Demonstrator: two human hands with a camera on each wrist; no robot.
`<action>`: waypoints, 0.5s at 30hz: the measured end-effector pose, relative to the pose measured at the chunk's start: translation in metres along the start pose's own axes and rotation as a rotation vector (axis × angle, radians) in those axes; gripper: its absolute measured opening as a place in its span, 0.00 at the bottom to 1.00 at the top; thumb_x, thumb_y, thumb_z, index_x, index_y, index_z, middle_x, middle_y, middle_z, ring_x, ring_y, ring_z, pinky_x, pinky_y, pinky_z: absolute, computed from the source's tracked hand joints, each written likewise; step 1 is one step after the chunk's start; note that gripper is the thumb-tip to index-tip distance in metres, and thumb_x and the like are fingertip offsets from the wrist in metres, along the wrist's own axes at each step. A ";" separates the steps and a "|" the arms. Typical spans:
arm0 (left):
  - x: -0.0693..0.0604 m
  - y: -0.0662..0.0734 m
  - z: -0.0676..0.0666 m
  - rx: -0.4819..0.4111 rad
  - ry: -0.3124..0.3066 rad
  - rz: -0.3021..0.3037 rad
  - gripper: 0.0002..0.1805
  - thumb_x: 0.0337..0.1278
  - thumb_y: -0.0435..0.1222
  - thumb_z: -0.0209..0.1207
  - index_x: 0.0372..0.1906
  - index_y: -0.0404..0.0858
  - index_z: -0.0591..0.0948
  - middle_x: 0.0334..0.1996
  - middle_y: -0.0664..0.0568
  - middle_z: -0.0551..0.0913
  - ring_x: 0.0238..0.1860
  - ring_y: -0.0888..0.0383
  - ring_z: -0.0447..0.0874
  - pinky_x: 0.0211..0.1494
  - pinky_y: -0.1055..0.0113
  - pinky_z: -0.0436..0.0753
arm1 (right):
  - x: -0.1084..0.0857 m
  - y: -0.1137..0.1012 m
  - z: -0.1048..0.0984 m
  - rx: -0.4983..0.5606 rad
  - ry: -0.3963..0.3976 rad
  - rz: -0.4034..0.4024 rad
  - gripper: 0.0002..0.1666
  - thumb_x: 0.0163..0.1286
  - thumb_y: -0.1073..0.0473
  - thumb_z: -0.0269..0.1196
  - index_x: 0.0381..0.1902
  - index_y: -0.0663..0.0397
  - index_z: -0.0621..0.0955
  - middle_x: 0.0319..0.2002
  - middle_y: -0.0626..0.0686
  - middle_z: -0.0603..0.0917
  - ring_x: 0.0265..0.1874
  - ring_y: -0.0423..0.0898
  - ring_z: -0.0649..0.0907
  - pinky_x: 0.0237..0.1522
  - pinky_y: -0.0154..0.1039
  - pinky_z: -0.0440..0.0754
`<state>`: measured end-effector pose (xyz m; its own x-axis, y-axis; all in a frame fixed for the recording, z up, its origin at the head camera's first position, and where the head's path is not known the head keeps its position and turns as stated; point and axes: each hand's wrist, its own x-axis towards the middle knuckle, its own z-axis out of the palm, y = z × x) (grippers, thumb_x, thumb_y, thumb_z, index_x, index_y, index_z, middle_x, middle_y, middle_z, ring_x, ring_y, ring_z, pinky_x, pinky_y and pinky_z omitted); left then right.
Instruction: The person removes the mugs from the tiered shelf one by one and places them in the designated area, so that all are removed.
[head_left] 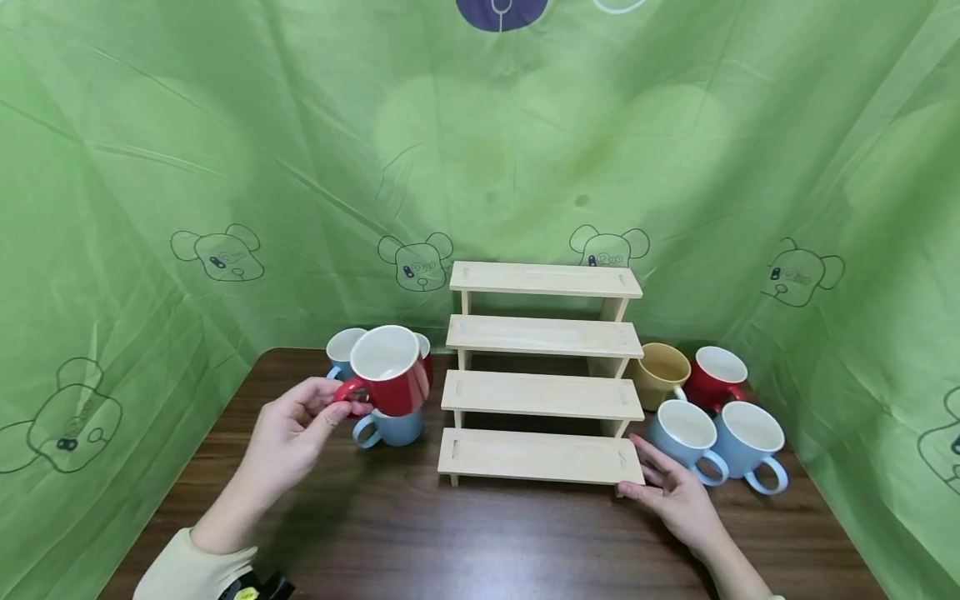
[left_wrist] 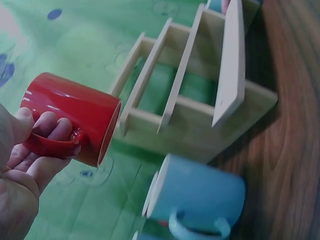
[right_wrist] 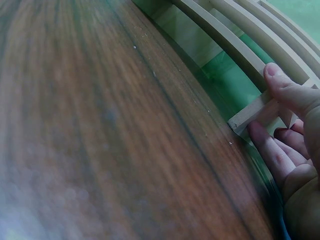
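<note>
My left hand (head_left: pixel 292 425) holds a red mug (head_left: pixel 397 385) by its handle, raised over the left part of the table. In the left wrist view the fingers pass through the handle of that mug (left_wrist: pixel 72 110). Below and behind it stand a blue mug (head_left: pixel 399 427), another blue mug (head_left: pixel 341 343) and a partly hidden red mug (head_left: pixel 427 354). A four-tier wooden display shelf (head_left: pixel 543 404) stands mid-table. My right hand (head_left: pixel 675 504) grips the right end of its lowest tier, thumb at the front corner, as the right wrist view (right_wrist: pixel 290 120) also shows.
Right of the shelf stand a yellow mug (head_left: pixel 662 371), a red mug (head_left: pixel 716 379) and two blue mugs, one (head_left: pixel 678 433) nearer the shelf and one (head_left: pixel 750 437) farther right. Green cloth (head_left: pixel 300 167) with bear drawings hangs around the dark wooden table (head_left: pixel 487 533).
</note>
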<state>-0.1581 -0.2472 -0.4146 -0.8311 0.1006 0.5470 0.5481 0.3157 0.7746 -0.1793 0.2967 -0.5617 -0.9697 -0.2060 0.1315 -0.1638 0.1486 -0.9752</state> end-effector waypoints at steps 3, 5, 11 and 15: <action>-0.003 -0.005 -0.012 0.019 0.059 -0.019 0.12 0.67 0.15 0.64 0.51 0.26 0.84 0.39 0.43 0.94 0.43 0.63 0.94 0.50 0.76 0.89 | 0.000 0.000 0.000 -0.006 0.003 0.001 0.47 0.70 0.73 0.74 0.81 0.73 0.65 0.70 0.40 0.79 0.61 0.34 0.85 0.50 0.39 0.92; -0.005 -0.009 -0.021 0.028 0.093 -0.034 0.12 0.67 0.15 0.63 0.52 0.25 0.83 0.40 0.43 0.94 0.44 0.63 0.94 0.50 0.76 0.89 | 0.001 0.000 0.000 -0.010 0.004 -0.003 0.47 0.70 0.73 0.74 0.81 0.73 0.65 0.70 0.39 0.79 0.61 0.34 0.85 0.50 0.38 0.92; -0.014 -0.027 -0.043 0.073 0.180 -0.108 0.11 0.70 0.17 0.64 0.53 0.23 0.82 0.41 0.48 0.95 0.44 0.65 0.94 0.46 0.79 0.87 | 0.001 0.001 0.000 -0.012 0.003 -0.014 0.47 0.70 0.74 0.74 0.81 0.73 0.65 0.69 0.38 0.79 0.61 0.34 0.85 0.50 0.38 0.92; -0.022 -0.038 -0.054 0.126 0.225 -0.142 0.11 0.71 0.20 0.65 0.54 0.24 0.82 0.41 0.51 0.95 0.45 0.67 0.94 0.41 0.84 0.85 | 0.000 0.001 0.000 -0.022 0.005 -0.012 0.46 0.70 0.73 0.74 0.81 0.72 0.66 0.71 0.44 0.79 0.61 0.34 0.85 0.50 0.38 0.92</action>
<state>-0.1555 -0.3124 -0.4385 -0.8490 -0.1601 0.5036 0.4000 0.4280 0.8104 -0.1796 0.2967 -0.5626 -0.9684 -0.2033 0.1442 -0.1795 0.1674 -0.9694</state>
